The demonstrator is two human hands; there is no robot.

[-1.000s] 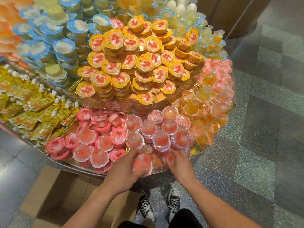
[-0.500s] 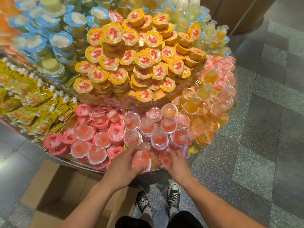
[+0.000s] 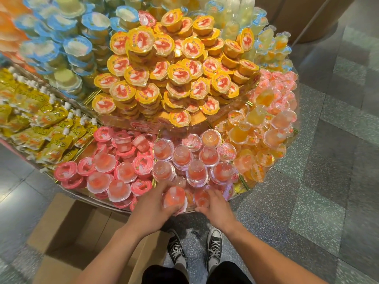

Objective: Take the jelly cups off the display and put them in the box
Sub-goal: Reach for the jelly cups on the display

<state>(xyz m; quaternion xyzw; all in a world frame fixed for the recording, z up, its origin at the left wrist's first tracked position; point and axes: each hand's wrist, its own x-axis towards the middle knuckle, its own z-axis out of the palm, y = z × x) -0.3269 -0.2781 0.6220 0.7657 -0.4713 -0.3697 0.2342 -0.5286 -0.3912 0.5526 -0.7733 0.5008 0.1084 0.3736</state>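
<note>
Head view. I log little change from half a second ago. The left hand (image 3: 151, 210) still grips one jelly cup (image 3: 174, 198) at the near edge of the display (image 3: 92, 198). The right hand (image 3: 217, 210) curls its fingers round a second jelly cup (image 3: 202, 198) just beside it. Count: two cups held, one box (image 3: 67, 232) on the floor, near left.

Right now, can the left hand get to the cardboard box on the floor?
Probably yes. The left hand holds a jelly cup, and the box lies just below its forearm, with nothing between them.
</note>
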